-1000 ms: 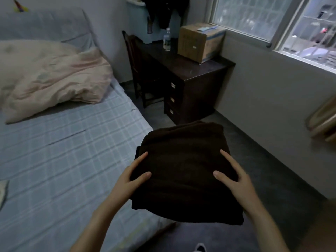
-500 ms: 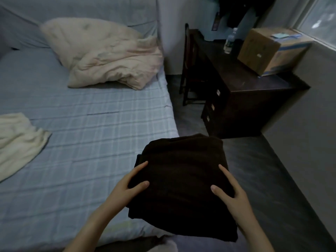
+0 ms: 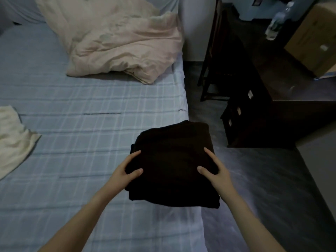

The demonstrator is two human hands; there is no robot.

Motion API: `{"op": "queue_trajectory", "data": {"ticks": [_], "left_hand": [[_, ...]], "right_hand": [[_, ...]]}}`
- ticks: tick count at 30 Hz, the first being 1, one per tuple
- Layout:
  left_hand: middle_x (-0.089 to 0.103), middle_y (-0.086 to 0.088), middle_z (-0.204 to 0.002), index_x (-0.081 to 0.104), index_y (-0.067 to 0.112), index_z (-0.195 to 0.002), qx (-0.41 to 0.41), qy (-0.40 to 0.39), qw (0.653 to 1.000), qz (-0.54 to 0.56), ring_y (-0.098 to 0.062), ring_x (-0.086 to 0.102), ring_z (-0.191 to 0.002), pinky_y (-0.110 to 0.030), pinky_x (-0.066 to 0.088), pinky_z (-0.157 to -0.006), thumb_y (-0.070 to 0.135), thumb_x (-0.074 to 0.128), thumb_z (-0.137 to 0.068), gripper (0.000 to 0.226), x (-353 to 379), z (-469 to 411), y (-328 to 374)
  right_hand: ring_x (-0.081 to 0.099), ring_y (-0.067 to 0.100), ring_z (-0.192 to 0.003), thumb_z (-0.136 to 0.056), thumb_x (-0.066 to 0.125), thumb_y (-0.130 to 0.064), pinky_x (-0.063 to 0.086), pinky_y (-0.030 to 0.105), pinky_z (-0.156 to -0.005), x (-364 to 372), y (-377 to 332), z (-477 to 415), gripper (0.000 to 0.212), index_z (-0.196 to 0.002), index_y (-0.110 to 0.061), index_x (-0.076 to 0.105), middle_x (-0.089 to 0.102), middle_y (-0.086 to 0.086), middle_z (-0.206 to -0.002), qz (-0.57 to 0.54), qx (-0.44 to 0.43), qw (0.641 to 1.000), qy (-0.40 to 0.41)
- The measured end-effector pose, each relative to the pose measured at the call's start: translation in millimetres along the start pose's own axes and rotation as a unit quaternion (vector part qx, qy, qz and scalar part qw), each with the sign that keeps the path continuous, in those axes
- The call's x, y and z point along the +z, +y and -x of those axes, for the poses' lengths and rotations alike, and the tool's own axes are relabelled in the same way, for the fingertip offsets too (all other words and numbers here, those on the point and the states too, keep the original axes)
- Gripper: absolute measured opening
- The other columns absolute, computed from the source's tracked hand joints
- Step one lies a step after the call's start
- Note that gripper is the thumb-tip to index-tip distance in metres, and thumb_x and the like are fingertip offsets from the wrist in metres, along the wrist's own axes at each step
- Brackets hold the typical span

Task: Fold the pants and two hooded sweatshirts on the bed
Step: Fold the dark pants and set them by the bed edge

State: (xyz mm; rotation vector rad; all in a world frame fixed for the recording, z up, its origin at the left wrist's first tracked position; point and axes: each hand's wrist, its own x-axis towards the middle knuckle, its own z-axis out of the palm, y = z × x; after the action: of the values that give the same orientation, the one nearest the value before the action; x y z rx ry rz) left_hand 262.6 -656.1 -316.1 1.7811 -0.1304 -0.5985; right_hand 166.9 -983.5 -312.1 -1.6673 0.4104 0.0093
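Observation:
A folded dark brown garment is held flat in front of me over the bed's right edge. My left hand grips its left side, thumb on top and fingers beneath. My right hand grips its right side the same way. Which garment it is cannot be told from the fold. A cream garment lies unfolded at the left edge of the bed, which has a pale blue plaid sheet.
A crumpled pinkish duvet lies at the head of the bed. To the right stand a dark wooden chair and a dark desk with drawers, carrying a water bottle and a cardboard box. Grey floor runs beside the bed.
My view has swung left and down from the window and desk towards the bed. The folded dark garment has come with it, from over the floor to over the bed's edge, both hands keeping their hold.

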Motion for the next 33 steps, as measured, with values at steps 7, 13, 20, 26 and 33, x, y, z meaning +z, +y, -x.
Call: {"op": "queue_trajectory", "data": {"ticks": [7, 13, 20, 26, 33], "left_hand": [[0.054, 0.010, -0.138, 0.051, 0.047, -0.134, -0.007, 0.059, 0.998, -0.002, -0.006, 0.057, -0.121, -0.026, 0.053, -0.094, 0.018, 0.071, -0.088, 0.058, -27.6, -153.7, -65.7], [0.048, 0.019, -0.141, 0.048, 0.047, -0.139, -0.016, 0.069, 0.997, -0.001, 0.005, 0.051, -0.123, -0.016, 0.048, -0.096, 0.021, 0.069, -0.091, 0.059, -23.7, -212.9, -141.8], [0.045, 0.003, -0.143, 0.048, 0.049, -0.139, -0.027, 0.084, 0.996, -0.007, -0.007, 0.046, -0.131, -0.030, 0.041, -0.110, 0.026, 0.070, -0.090, 0.058, -24.1, -224.8, -170.1], [0.043, -0.009, -0.143, 0.043, 0.047, -0.142, -0.057, 0.073, 0.996, -0.020, -0.022, 0.046, -0.133, -0.047, 0.039, -0.113, 0.031, 0.070, -0.089, 0.062, -23.6, -220.8, -160.7], [0.035, -0.023, -0.144, 0.017, 0.052, -0.150, -0.122, 0.133, 0.910, -0.374, -0.040, 0.042, -0.127, -0.047, 0.039, -0.107, 0.047, 0.049, -0.099, 0.061, -5.0, -202.7, -116.8]], "right_hand": [[0.053, -0.010, -0.122, -0.088, 0.076, -0.018, 0.048, 0.008, -0.088, 40.3, 81.3, -169.8, 0.062, -0.138, -0.047, 0.053, 0.053, -0.024, -0.137, -0.052, -0.026, 0.998, -0.033], [0.051, -0.008, -0.126, -0.089, 0.075, -0.021, 0.046, 0.008, -0.091, 62.2, 169.4, -224.0, 0.063, -0.140, -0.048, 0.050, 0.055, -0.028, -0.137, -0.048, -0.021, 0.998, -0.018], [0.049, -0.010, -0.127, -0.086, 0.075, -0.030, 0.046, 0.006, -0.088, 63.6, 187.6, -239.1, 0.065, -0.140, -0.053, 0.047, 0.050, -0.032, -0.139, -0.018, -0.002, 0.999, -0.027], [0.048, -0.012, -0.126, -0.085, 0.074, -0.032, 0.046, 0.005, -0.091, 64.5, 170.5, -231.9, 0.065, -0.139, -0.056, 0.046, 0.050, -0.036, -0.136, 0.004, 0.022, 0.999, -0.027], [0.039, 0.017, -0.139, -0.095, 0.066, -0.037, 0.035, 0.039, -0.117, 63.9, 126.8, -215.6, 0.069, -0.149, -0.055, 0.027, 0.035, -0.001, -0.153, 0.153, 0.065, 0.985, -0.038]]}}
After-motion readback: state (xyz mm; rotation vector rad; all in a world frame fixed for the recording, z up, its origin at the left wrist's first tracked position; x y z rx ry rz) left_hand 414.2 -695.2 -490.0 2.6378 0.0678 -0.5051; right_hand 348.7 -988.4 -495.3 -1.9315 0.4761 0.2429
